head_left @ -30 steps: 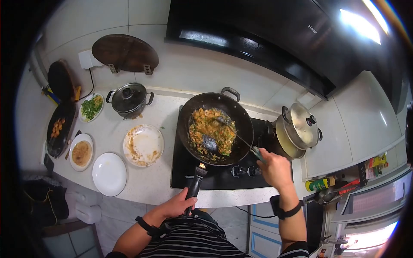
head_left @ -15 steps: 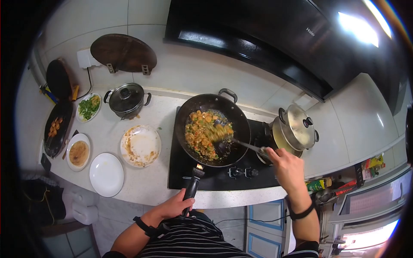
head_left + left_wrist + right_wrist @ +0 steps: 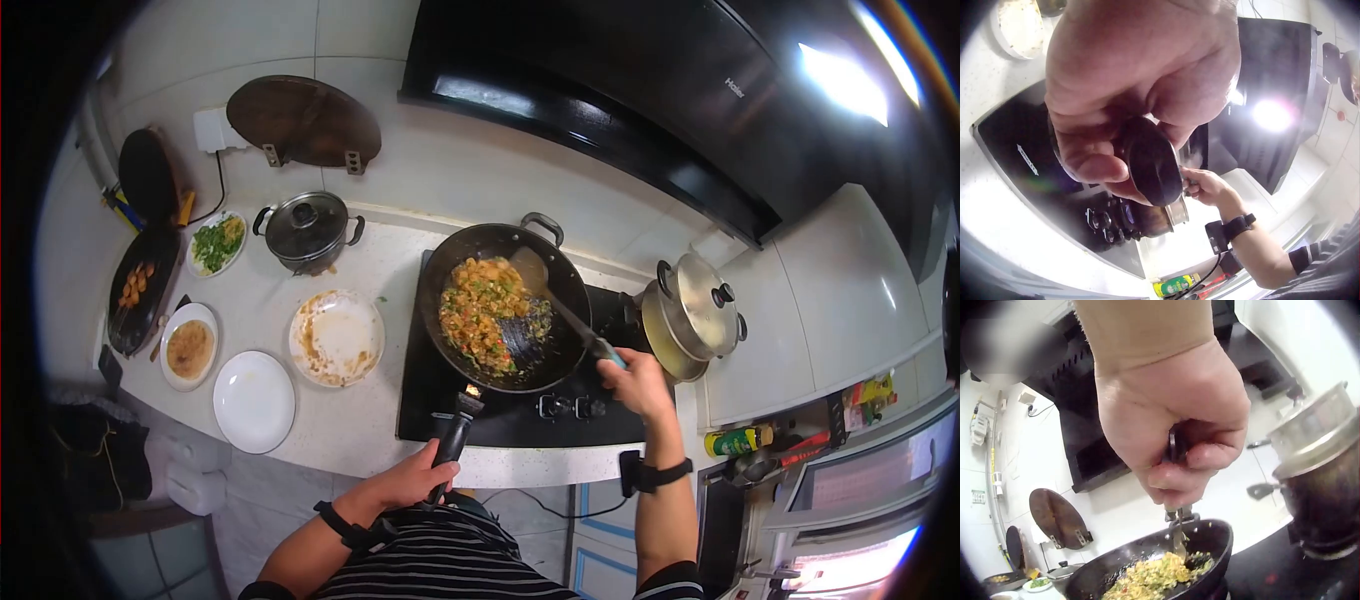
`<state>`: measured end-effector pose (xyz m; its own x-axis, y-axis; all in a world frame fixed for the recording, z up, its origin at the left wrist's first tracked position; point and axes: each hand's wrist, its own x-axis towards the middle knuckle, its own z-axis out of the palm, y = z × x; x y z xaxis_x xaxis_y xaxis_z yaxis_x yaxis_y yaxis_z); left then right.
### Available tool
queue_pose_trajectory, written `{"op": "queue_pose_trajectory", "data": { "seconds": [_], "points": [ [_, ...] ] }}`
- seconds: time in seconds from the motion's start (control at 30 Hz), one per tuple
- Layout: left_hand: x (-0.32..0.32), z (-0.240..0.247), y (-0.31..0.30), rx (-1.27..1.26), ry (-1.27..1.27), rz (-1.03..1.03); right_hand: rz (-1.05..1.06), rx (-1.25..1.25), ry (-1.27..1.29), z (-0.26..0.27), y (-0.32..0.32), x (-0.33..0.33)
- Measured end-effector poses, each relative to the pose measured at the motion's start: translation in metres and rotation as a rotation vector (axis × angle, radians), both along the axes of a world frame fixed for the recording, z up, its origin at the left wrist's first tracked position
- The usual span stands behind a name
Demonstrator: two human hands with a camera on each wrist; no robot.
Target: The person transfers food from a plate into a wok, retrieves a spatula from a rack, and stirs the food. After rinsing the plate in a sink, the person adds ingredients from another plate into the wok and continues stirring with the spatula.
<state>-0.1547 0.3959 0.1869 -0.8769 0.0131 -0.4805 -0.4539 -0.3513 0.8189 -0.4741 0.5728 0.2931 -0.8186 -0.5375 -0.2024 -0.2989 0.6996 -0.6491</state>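
Observation:
A black wok [image 3: 563,368] with a mixed, chopped yellow, green and red food [image 3: 470,310] sits on the black stove. My left hand [image 3: 412,477] grips the wok's black handle [image 3: 455,430]; in the left wrist view the fingers of that hand [image 3: 1141,81] curl round the handle's end [image 3: 1155,164]. My right hand [image 3: 640,383] holds a spatula by its handle [image 3: 603,350], its blade [image 3: 529,270] at the right edge of the food. The right wrist view shows the right hand [image 3: 1175,419] closed round the spatula handle above the wok [image 3: 1094,572].
Right of the wok stands a lidded steamer pot [image 3: 690,300]. To the left are a lidded pot [image 3: 305,235], a sauce-stained plate [image 3: 345,345], a white plate [image 3: 253,402], a plate of greens [image 3: 218,246], a plate with a brown round [image 3: 190,346] and an open electric pan [image 3: 150,315].
The spatula blade has moved from the middle of the food to the wok's upper right. My right hand has shifted slightly left since half a second ago; the left keeps its grip.

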Motion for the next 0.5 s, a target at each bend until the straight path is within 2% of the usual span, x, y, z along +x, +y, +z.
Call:
{"op": "queue_pose_trajectory", "data": {
  "seconds": [0.07, 0.2, 0.23, 0.33, 0.5],
  "points": [
    [0.000, 0.000, 0.000, 0.000, -0.004, -0.009, 0.044, 0.004, -0.070, -0.007, -0.017, 0.012],
    [0.000, 0.001, -0.001, 0.024, -0.010, -0.005, 0.277, 0.105, 0.254, 0.004, -0.008, 0.022],
    [0.000, 0.000, -0.001, 0.033, -0.012, -0.005, 0.302, 0.202, 0.221, 0.022, -0.009, 0.028],
    [-0.001, -0.006, -0.002, 0.010, 0.000, -0.020, 0.520, 0.182, 0.601, 0.057, 0.014, 0.032],
    [0.000, -0.005, -0.002, 0.011, -0.006, -0.018, 0.446, 0.316, 0.817, 0.142, 0.044, 0.056]
  ]
}}
